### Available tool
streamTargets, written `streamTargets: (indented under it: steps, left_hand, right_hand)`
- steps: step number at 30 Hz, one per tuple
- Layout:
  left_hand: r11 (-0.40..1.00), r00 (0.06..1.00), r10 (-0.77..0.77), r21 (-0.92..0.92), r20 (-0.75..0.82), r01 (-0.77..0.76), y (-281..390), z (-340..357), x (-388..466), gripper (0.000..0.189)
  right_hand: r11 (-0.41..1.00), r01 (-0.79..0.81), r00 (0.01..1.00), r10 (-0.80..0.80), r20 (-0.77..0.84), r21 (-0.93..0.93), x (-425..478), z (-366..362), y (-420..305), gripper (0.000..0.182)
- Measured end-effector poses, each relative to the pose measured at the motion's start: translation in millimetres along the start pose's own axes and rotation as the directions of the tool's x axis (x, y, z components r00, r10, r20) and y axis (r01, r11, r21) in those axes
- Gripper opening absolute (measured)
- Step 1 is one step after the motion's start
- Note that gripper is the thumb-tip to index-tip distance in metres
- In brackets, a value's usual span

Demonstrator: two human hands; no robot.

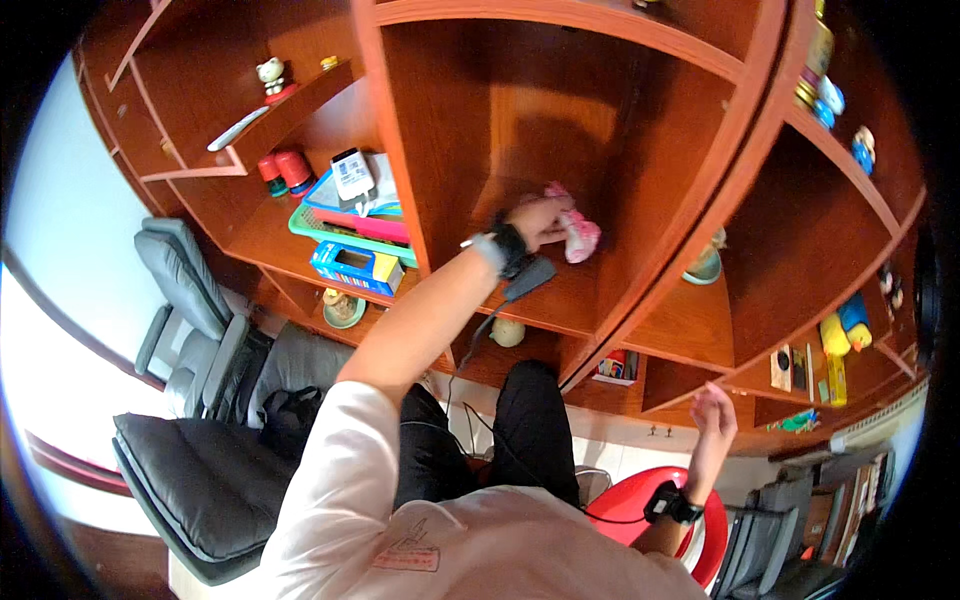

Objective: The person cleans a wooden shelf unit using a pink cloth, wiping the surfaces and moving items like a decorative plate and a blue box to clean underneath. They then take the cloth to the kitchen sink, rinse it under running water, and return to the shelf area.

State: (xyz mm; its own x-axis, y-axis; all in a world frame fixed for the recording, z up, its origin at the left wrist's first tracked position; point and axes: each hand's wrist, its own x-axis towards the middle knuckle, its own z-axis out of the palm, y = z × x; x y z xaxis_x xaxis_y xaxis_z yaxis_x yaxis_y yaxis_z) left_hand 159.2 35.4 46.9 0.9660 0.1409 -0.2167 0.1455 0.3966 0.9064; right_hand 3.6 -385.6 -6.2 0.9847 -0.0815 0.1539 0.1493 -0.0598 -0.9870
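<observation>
My left hand (541, 223), blurred, reaches into the middle compartment of a wooden shelf cabinet (435, 135). It grips a pink-and-white cloth (581, 236), whose crumpled end hangs out to the right of the fingers. A strap with a dark device circles that wrist, and a black cabled module (529, 278) sits beside it. Lower right, my right hand (714, 416) is raised in front of the cabinet's lower shelves with loosely bent fingers and nothing visible in it. A black band with a cable (671, 502) is around the right wrist.
On the left shelves are a green basket (304, 221), a blue-and-yellow box (356, 268) and a cat figurine (271, 75). A round pale object (508, 332) sits below. Black cushioned chair (202, 480) at left; red stool (637, 495) by my right arm.
</observation>
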Motion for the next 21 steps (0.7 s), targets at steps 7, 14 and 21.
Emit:
streamTargets:
  steps: [7, 14, 21]
  left_hand:
    - [0.978, 0.996, -0.028, 0.203, -0.088, 0.045, -17, 17, 129, 0.024]
    - [0.892, 0.995, 0.088, 0.442, 0.035, -0.095, -52, 47, 190, 0.034]
    - [0.780, 0.982, 0.114, 0.599, 0.149, -0.182, -44, 36, 176, 0.021]
  right_hand:
    - [0.988, -0.117, 0.990, 0.108, -0.091, -0.102, 9, -72, 71, 0.029]
    - [0.946, -0.292, 0.950, 0.271, -0.152, -0.138, -10, -124, 138, 0.022]
    - [0.924, -0.318, 0.948, 0.304, -0.093, -0.215, -5, -125, 166, 0.022]
